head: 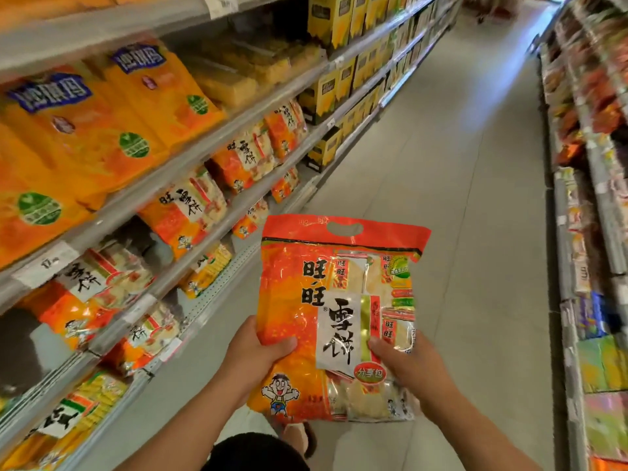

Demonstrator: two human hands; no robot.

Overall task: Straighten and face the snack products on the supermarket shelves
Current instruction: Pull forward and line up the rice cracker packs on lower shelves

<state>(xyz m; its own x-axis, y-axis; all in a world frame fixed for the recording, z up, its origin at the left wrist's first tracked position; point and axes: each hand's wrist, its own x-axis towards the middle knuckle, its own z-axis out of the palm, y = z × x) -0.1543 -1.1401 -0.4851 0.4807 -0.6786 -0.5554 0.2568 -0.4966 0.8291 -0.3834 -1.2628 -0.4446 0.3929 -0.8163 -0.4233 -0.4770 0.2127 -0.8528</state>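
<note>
A large orange-and-red bag of rice crackers (336, 294) with black characters and a cartoon boy is held upright in the aisle, its front toward me. My left hand (253, 351) grips its lower left edge, thumb on the front. My right hand (404, 363) grips the lower right part, thumb on the front too. Matching rice cracker bags (185, 209) lie tilted on the left shelves (217, 229), some leaning at different angles.
Big orange snack bags (85, 130) fill the upper left shelf. Yellow boxes (331, 18) stand further down the left side. Shelves of mixed colourful packets (591, 266) line the right side. Grey floor (458, 164) runs down the aisle between them.
</note>
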